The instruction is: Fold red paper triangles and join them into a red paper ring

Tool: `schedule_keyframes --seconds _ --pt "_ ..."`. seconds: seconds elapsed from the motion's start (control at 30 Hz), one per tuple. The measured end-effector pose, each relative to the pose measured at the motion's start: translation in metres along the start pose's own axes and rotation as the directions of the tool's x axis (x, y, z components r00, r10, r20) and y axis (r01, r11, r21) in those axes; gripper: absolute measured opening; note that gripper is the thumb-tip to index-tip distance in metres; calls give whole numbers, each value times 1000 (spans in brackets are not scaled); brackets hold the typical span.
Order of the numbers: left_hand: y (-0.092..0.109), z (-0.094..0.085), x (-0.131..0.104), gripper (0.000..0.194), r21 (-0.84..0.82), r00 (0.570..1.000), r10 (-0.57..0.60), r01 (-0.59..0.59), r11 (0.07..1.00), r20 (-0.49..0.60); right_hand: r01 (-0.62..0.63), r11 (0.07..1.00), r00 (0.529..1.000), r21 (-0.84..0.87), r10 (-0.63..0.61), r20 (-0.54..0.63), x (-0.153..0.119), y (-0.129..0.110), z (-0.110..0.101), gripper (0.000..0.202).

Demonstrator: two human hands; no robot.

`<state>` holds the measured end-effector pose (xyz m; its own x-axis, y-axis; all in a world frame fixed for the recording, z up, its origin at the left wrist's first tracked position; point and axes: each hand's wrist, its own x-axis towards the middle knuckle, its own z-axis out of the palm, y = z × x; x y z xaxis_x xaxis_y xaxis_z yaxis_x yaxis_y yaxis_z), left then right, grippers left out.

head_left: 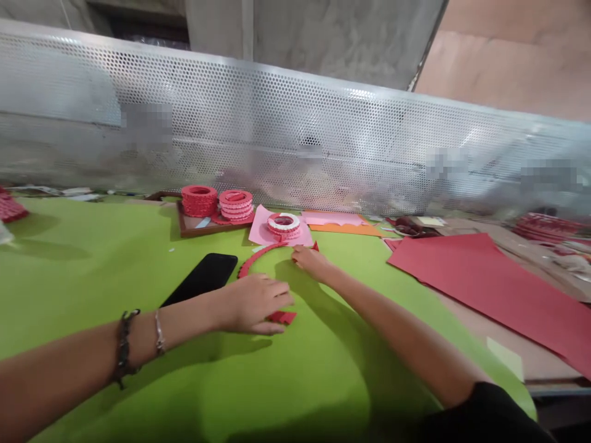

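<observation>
Left fingers (279, 300), loosely spread over a curved red paper strip (250, 261), apparently to steady its near end; right fingers (298, 253) curled beside its far end, grip unclear

A dark braided bracelet (124, 346); a thin silvery bracelet (159, 333); a black sleeve (484, 415).

No legible text, labels, brands, numbers or signs near or beyond either of the hands (261, 303); none readable.

Green tabletop (323, 381), black phone (203, 278), pink paper sheet (259, 226), brown tray (212, 230), curved red strip (252, 258)
</observation>
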<state>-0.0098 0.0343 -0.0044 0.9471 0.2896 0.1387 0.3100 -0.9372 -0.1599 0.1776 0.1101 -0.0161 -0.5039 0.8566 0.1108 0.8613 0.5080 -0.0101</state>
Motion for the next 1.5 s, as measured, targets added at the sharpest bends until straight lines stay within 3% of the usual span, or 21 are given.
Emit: schedule_keyframes --seconds 0.07,0.17,0.23,0.27,0.37,0.53,0.6,0.73,0.83,0.93,1.03,1.2,1.33,1.5 --pt "-1 -6 4 34 -37 986 -164 163 986 -20 -20 988 999 155 27 -46 -9 0 -6 12" --pt "-3 -12 16 40 -158 876 -481 470 869 -40 -8 910 990 414 66 -125 -30 -3 -17 7" --pt "-3 -15 25 41 -259 808 -588 561 786 -38 26 827 985 561 75 -156 -45 -6 -23 7" --pt "-3 -15 29 36 -294 800 -598 563 772 -40 43 784 984 620 75 -163 -51 -8 -25 6" --pt "0 -12 35 20 -294 822 -567 531 795 -48 84 672 983 736 67 -174 -63 -14 -23 4" --pt "5 -3 29 21 -105 854 -502 492 864 -138 131 556 974 821 80 -210 -68 -24 -14 3" --pt "6 -2 24 22 -60 892 -433 429 901 -127 149 608 971 780 58 -231 -71 -27 -13 4" --pt "4 -6 12 11 -113 957 -291 291 950 16 200 855 969 479 -99 -228 -82 -28 -15 9" --pt "-2 -10 3 35 -270 948 -259 302 914 185 204 939 964 278 -143 -224 -87 -22 -17 11" --pt "-6 -13 0 27 -351 922 -248 347 870 298 200 926 954 321 -110 -279 -88 -15 -20 14" --pt "-3 -14 3 11 -363 933 -236 326 873 270 228 878 943 422 -92 -319 -88 -12 -24 17" --pt "5 -20 5 11 -405 934 -291 353 843 208 323 841 886 434 -108 -450 -94 -17 -33 9" --pt "7 -23 3 15 -420 963 -246 270 866 112 413 854 800 316 -174 -575 -103 -25 -41 7" --pt "6 -23 2 26 -334 966 -226 174 926 -125 488 867 661 104 -290 -692 -112 -34 -46 11"
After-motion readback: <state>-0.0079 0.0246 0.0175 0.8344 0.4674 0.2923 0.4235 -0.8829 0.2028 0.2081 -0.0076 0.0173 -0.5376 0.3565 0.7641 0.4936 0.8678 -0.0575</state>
